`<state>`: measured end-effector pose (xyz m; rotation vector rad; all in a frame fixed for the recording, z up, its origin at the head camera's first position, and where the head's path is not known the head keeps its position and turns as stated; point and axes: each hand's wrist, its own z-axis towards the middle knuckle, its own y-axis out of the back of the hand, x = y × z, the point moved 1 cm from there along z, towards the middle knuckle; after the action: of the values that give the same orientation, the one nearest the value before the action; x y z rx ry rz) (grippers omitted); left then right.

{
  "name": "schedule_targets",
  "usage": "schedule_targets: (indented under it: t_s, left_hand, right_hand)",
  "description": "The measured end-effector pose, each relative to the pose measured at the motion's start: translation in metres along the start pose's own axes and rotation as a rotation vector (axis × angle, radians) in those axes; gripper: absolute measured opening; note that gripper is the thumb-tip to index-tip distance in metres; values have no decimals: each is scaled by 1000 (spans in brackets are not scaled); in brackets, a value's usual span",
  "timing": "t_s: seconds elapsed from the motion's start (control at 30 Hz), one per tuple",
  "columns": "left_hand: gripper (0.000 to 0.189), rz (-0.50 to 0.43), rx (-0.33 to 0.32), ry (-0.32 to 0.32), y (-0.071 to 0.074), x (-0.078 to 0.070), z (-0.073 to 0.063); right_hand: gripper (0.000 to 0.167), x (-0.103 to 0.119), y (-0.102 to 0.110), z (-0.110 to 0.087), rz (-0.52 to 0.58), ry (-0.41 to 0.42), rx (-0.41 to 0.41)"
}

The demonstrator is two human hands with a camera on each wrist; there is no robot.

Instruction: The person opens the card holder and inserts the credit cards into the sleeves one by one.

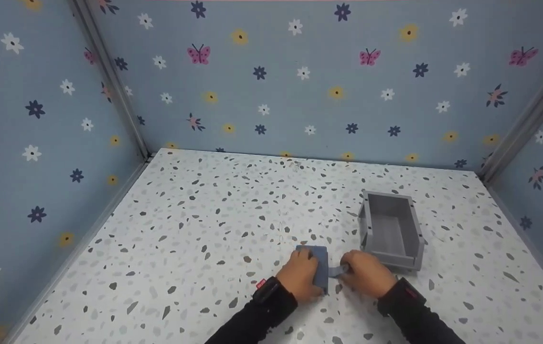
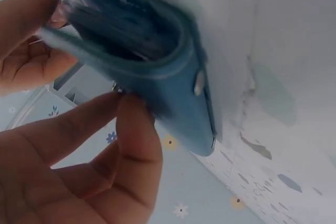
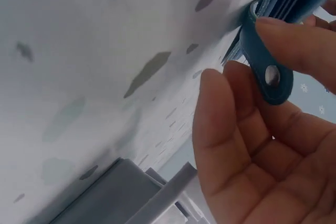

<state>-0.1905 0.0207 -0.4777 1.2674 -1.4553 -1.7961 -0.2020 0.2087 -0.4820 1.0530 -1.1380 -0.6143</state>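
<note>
A blue card wallet (image 1: 321, 267) with a snap strap lies at the front of the table. My left hand (image 1: 299, 276) grips its left side; in the left wrist view the fingertips pinch the wallet (image 2: 176, 98), whose end gapes open on layers inside. Its strap (image 3: 257, 48) sticks out to the right, unfastened, with a metal snap (image 3: 272, 75) near the rounded tip. Thumb and fingers of my right hand (image 1: 367, 273) pinch that strap. A small metal stud (image 2: 199, 82) shows on the wallet's outer face.
Just beyond my right hand stands a grey open-topped bin (image 1: 390, 260), its visible floor bare. The speckled white table (image 1: 195, 215) is bounded by flowered blue panels (image 1: 281, 95) at the back and both sides, with metal posts (image 1: 113, 86) at the corners.
</note>
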Motion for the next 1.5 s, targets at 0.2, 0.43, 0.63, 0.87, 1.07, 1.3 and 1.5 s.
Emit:
schedule_targets:
  t_s: [0.2, 0.43, 0.63, 0.87, 1.07, 1.3, 1.5]
  left_hand:
    - [56, -106, 36, 30, 9, 15, -4]
    - [52, -207, 42, 50, 9, 22, -4]
    - [53, -212, 22, 27, 9, 22, -3]
    - [51, -189, -17, 12, 7, 25, -4]
    - [51, -194, -18, 26, 6, 26, -4]
    - [50, -174, -23, 22, 4, 27, -4]
    - [49, -175, -30, 22, 4, 27, -6]
  right_hand:
    - [16, -1, 1, 2, 59, 23, -27]
    - [20, 1, -4, 7, 131, 69, -70]
    - [25, 7, -8, 11, 186, 62, -68]
    - [18, 11, -11, 17, 166, 111, -42]
    - [14, 13, -13, 22, 143, 143, -17]
    - [6, 19, -15, 28, 100, 132, -42]
    - [4, 23, -16, 32, 95, 122, -60]
